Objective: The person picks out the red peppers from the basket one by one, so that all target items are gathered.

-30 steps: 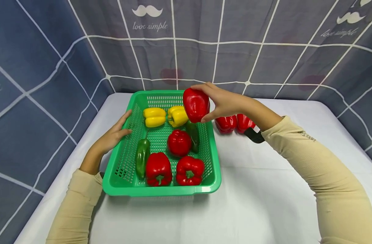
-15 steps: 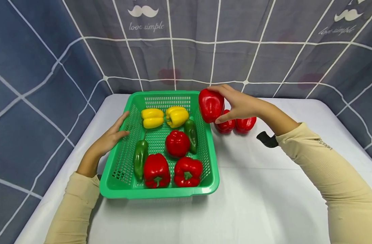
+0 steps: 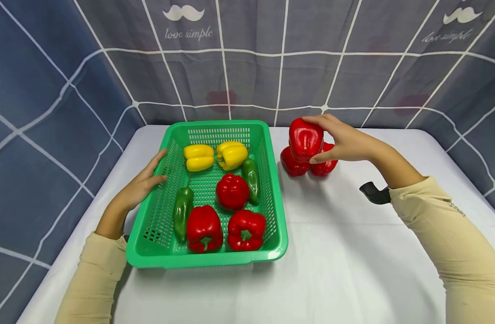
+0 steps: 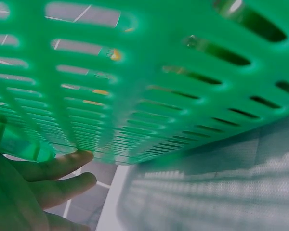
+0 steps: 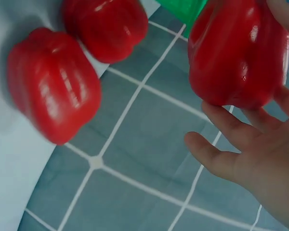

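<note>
My right hand grips a red bell pepper between fingers and thumb. It hangs above two other red bell peppers on the table, a left one and a right one partly hidden by the hand. In the right wrist view the held pepper appears close to the palm. My left hand rests against the left side of a green basket, its fingers fairly straight along the outer wall. Inside lie yellow bell peppers, green chili peppers and red bell peppers.
White cloth covers the table. A grey-blue curtain with white grid lines stands behind and at both sides. By the right cuff is a black strap-like piece.
My right hand has carried the red bell pepper to the right, from over the basket's right rim to above the two table peppers. The left hand stays at the basket's side.
</note>
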Action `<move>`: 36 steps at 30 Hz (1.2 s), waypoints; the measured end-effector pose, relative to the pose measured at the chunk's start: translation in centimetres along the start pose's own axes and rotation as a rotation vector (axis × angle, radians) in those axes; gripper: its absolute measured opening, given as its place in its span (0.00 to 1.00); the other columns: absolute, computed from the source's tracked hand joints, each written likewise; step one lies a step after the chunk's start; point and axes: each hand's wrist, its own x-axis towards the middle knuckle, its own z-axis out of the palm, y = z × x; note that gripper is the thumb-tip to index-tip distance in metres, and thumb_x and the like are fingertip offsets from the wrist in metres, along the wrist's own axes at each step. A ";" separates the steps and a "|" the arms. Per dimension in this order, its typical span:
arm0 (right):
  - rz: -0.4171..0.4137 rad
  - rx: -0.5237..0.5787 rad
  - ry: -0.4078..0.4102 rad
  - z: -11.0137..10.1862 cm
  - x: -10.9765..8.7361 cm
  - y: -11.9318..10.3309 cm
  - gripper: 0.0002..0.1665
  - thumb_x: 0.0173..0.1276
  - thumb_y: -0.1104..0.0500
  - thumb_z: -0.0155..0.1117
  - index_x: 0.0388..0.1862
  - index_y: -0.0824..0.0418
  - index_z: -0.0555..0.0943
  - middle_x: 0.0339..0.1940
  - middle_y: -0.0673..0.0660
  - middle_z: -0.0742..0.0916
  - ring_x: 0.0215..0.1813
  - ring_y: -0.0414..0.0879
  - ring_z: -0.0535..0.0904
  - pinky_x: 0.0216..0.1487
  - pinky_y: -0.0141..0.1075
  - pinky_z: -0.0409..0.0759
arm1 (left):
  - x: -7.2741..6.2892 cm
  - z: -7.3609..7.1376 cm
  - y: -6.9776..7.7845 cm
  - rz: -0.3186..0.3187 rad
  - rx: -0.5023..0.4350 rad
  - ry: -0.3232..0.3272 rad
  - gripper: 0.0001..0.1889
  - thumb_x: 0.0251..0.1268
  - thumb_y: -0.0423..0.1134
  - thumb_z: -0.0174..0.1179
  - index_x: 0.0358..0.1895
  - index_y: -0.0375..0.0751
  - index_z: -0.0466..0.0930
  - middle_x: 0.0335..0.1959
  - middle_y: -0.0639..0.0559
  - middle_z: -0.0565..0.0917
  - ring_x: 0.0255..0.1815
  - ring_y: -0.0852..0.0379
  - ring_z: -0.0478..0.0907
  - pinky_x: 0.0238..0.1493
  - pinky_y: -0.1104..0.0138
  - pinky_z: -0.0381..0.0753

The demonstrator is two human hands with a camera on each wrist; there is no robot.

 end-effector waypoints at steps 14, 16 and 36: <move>0.078 0.139 0.143 0.0 -3.1 4.5 0.55 0.48 0.59 0.73 0.72 0.50 0.54 0.63 0.60 0.64 0.63 0.55 0.60 0.57 0.61 0.62 | -0.1 -0.4 0.1 -0.001 -0.043 -0.007 0.38 0.66 0.31 0.41 0.73 0.48 0.30 0.74 0.46 0.31 0.72 0.44 0.27 0.65 0.41 0.30; 0.096 0.144 0.161 0.2 -3.6 5.3 0.55 0.47 0.59 0.74 0.72 0.51 0.55 0.64 0.60 0.64 0.64 0.56 0.59 0.57 0.62 0.61 | 0.0 -0.3 0.1 0.003 -0.044 -0.009 0.37 0.66 0.31 0.41 0.73 0.48 0.30 0.74 0.46 0.31 0.72 0.44 0.27 0.65 0.41 0.30; 0.205 0.255 0.298 1.6 -6.8 10.8 0.58 0.47 0.65 0.73 0.73 0.47 0.52 0.68 0.60 0.59 0.67 0.58 0.52 0.61 0.64 0.55 | -0.1 0.0 -0.1 0.024 -0.048 -0.012 0.37 0.67 0.30 0.40 0.73 0.49 0.30 0.74 0.46 0.30 0.72 0.47 0.28 0.65 0.42 0.30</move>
